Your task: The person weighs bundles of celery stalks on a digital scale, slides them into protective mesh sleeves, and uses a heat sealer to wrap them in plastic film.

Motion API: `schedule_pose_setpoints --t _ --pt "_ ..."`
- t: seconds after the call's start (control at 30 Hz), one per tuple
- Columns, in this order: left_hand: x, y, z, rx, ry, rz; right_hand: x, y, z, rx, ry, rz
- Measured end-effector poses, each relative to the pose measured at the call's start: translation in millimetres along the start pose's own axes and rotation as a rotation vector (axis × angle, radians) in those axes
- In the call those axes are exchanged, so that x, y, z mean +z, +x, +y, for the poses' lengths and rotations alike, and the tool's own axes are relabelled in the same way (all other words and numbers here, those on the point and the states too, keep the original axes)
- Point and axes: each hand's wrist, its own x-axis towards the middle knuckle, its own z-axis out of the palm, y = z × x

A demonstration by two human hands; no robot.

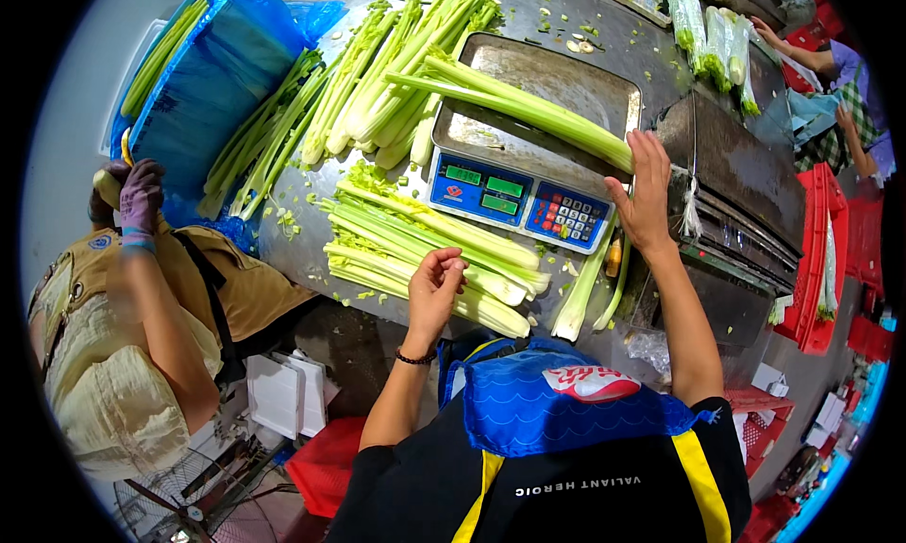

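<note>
My right hand (642, 192), fingers apart and slightly bent, touches the end of a celery bunch (528, 109) lying across the steel pan of a blue digital scale (519, 199). Over a lower pile of trimmed celery (425, 250), my left hand (436, 284) has curled fingers; whether they hold anything I cannot make out. More celery (377, 90) is heaped left of the scale, and loose stalks (580, 298) lie below it near the table's edge.
A co-worker in gloves (142, 199) holds something at left, beside a blue-lined bin (184, 128). A dark metal machine (727, 203) is at right. Beyond are wrapped vegetables (717, 48), another person (859, 118) and red crates (816, 260). The steel table (302, 241) has scraps.
</note>
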Motion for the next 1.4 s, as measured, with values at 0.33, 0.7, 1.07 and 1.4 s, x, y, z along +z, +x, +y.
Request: schedule_pose_setpoints --t 0.33,0.7,1.07,1.4 --pt "12 -4 -12 -0.055 0.048 -0.083 8 10 -2 0.02 0.0 -0.028" --pt "40 8 6 -0.039 0.078 -0.17 35 32 14 -0.019 0.103 -0.075" --pt "41 3 53 0.056 -0.409 -0.126 -14 -23 -63 -0.064 0.716 -0.425" --pt "-64 -93 17 0.099 -0.236 0.234 43 63 24 0.008 0.001 -0.416"
